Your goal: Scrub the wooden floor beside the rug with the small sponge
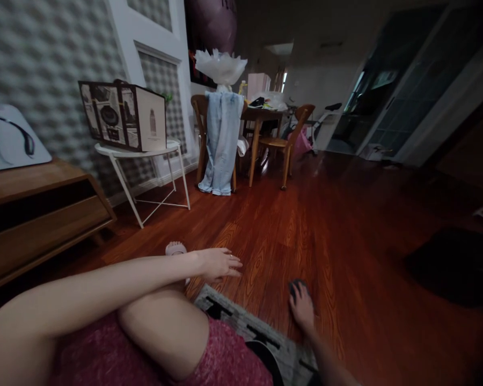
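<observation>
My left arm lies across my bent knee, and my left hand (pixel 221 264) hangs past it over the wooden floor. Its fingers are stretched out and apart, with a ring on one of them, and they hold nothing. Lower right of it, my right hand (pixel 302 305) reaches down over a dark computer mouse (pixel 293 286) on the floor. My fingers rest over its top and cover part of it. Near my knee, a foot in a pale slipper (pixel 175 248) shows behind my left forearm.
A grey patterned rug (pixel 241 316) lies by my legs. At left stand a wooden cabinet (pixel 52 220) and a white side table (pixel 161 151) bearing a printed box (pixel 151 120). Jeans (pixel 221 139) hang over a chair by the dining table (pixel 257 115). A dark shape (pixel 454 265) lies at right.
</observation>
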The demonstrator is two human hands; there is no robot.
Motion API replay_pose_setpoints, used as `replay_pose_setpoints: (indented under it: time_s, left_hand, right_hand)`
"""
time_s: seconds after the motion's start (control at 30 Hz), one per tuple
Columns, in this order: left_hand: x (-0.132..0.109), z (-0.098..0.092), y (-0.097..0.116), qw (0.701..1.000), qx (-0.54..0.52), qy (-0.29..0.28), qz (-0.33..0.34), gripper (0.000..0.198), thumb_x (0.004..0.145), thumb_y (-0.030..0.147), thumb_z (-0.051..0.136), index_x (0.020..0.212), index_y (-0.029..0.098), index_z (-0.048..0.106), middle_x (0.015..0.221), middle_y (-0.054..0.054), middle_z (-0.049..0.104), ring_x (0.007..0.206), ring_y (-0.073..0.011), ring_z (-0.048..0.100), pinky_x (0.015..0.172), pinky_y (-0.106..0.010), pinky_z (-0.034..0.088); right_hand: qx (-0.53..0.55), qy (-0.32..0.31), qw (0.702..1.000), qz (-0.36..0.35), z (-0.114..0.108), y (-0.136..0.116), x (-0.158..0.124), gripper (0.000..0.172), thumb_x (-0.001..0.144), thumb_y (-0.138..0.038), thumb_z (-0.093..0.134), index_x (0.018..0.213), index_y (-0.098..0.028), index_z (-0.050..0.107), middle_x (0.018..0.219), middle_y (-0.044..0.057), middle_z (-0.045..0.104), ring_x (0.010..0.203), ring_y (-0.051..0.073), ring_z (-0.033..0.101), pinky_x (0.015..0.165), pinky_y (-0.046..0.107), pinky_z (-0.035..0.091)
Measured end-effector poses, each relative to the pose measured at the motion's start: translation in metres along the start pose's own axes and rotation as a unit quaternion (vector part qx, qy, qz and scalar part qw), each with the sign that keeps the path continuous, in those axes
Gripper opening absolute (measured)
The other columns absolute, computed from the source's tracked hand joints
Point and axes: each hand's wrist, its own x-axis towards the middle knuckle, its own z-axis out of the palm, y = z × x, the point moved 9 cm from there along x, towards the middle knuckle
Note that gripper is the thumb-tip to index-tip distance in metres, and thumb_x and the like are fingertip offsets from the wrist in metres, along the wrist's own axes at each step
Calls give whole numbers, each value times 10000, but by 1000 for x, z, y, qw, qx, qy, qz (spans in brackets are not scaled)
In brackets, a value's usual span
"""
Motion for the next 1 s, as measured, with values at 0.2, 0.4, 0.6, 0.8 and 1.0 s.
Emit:
replay_pose_setpoints:
  time_s: [0.2,0.4,0.6,0.8,1.0]
  left_hand:
    - [-1,8,-3,999,37,11,15,507,782,221,680,1274,328,629,1438,-54,568,1343,-241,501,1087,-370,402]
    - [-4,10,-5,1000,20,-7,2,522,785,199,652,1293,318,625,1461,-52,549,1355,-248,488,1103,-374,381]
    - [-7,11,1,999,26,-22,7,492,819,212,646,1306,281,624,1478,-82,529,1358,-263,489,1113,-396,385]
    - [-8,6,1,999,-10,-27,-20,501,787,181,677,1277,279,641,1466,-79,540,1362,-266,484,1124,-412,379]
    - [-6,10,3,998,28,-51,-10,519,823,210,660,1331,292,595,1505,-71,497,1384,-253,457,1122,-421,380]
  right_hand:
    - [-42,108,967,228,-47,149,-96,679,929,-496,230,1484,-168,442,1571,212,349,1469,373,284,1084,634,347]
    - [-44,167,942,286,-56,105,-122,694,946,-469,224,1543,-136,344,1579,266,299,1472,444,220,1055,717,298]
    - [-7,126,973,195,-20,-6,-74,682,956,-420,212,1535,-87,349,1584,281,281,1483,443,174,1066,738,245]
    - [4,-89,996,1,48,-166,-26,592,966,-402,312,1473,-145,480,1611,178,297,1492,362,233,1173,617,189]
    - [68,-143,955,-251,79,-271,-19,520,965,-306,382,1478,-304,468,1613,46,336,1489,244,280,1206,482,234]
